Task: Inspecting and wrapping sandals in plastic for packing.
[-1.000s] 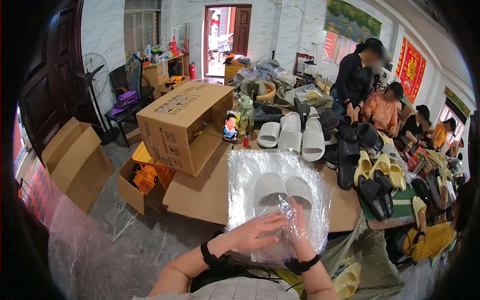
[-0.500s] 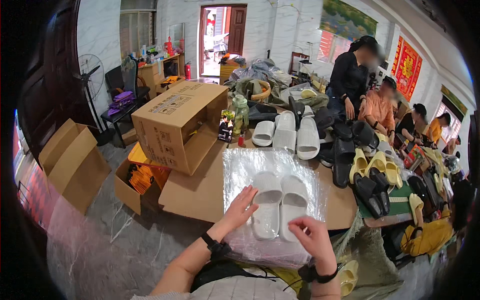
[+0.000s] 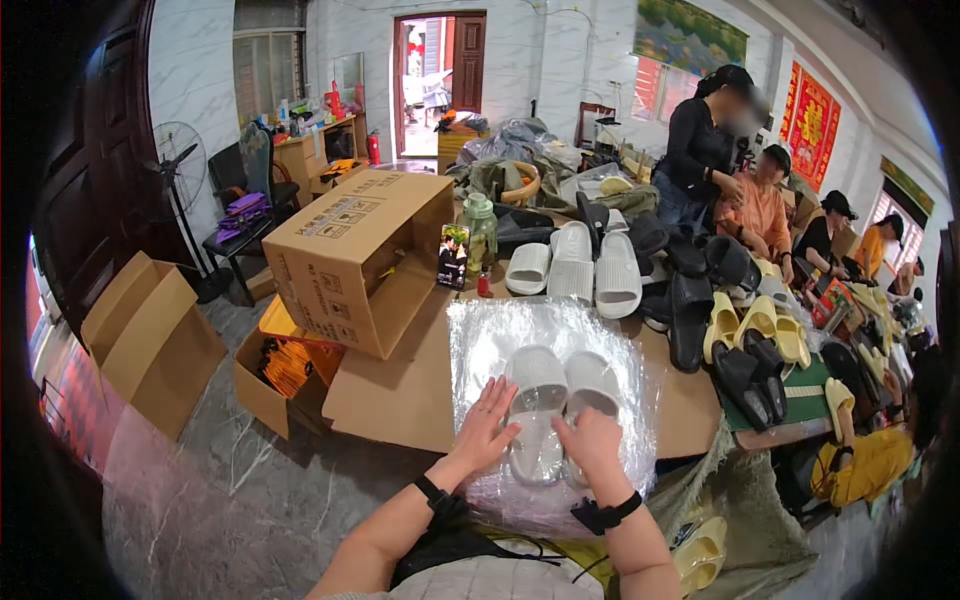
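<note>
A pair of white ribbed slide slippers lies side by side on a stack of clear plastic bags in front of me. Whether the pair is inside the top bag or on it, I cannot tell. Fingers outstretched, my left hand rests on the plastic against the left slipper's outer edge. My right hand is over the right slipper, covering its middle. Its fingers are curled with the thumb toward the left slipper, and their tips are hidden. Both wrists wear black bands.
Beyond the bags stand more white slippers, black slippers and yellow ones. An open cardboard box sits left, near a green bottle and a picture card. Several people work along the right side.
My right hand has moved forward and slightly left, from the right slipper's heel to its middle. My left hand has stayed beside the left slipper. The view has shifted slightly.
</note>
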A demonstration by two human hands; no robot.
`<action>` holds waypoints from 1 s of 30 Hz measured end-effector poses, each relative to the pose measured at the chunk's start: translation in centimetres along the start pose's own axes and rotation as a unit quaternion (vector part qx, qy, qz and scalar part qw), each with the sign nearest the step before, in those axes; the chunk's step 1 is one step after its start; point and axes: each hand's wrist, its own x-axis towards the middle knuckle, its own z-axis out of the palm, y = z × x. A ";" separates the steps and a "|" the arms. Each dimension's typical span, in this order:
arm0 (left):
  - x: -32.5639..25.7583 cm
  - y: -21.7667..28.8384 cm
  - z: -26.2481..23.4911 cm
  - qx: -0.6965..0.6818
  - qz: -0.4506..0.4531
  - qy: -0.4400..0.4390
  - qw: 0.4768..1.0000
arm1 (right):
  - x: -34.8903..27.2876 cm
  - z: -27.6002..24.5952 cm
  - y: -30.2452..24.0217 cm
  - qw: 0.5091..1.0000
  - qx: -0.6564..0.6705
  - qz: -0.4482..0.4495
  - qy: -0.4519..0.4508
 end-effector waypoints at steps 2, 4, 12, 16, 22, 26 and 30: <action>0.0 0.0 0.0 -0.011 0.007 0.000 1.000 | 0.5 0.8 -0.2 0.999 -0.025 -0.001 0.033; 0.2 0.0 0.1 -0.021 0.015 -0.002 1.000 | 1.4 1.6 0.0 0.997 -0.050 0.001 0.066; 0.2 0.3 0.3 0.049 0.025 -0.005 0.998 | 2.9 3.7 0.7 0.994 -0.019 -0.013 0.105; -0.2 -0.5 1.1 0.059 0.008 0.036 0.998 | 2.5 3.2 0.7 0.994 0.012 -0.017 0.111; -0.3 -0.1 1.1 0.020 -0.039 0.030 0.999 | 0.6 2.3 1.8 0.994 0.010 0.008 0.111; -0.6 0.1 0.9 0.045 -0.051 0.000 0.998 | -1.0 1.7 3.9 0.990 0.025 -0.010 0.141; -0.1 0.7 1.8 0.027 -0.033 -0.015 0.999 | -3.9 -1.0 6.5 0.976 0.104 0.009 0.188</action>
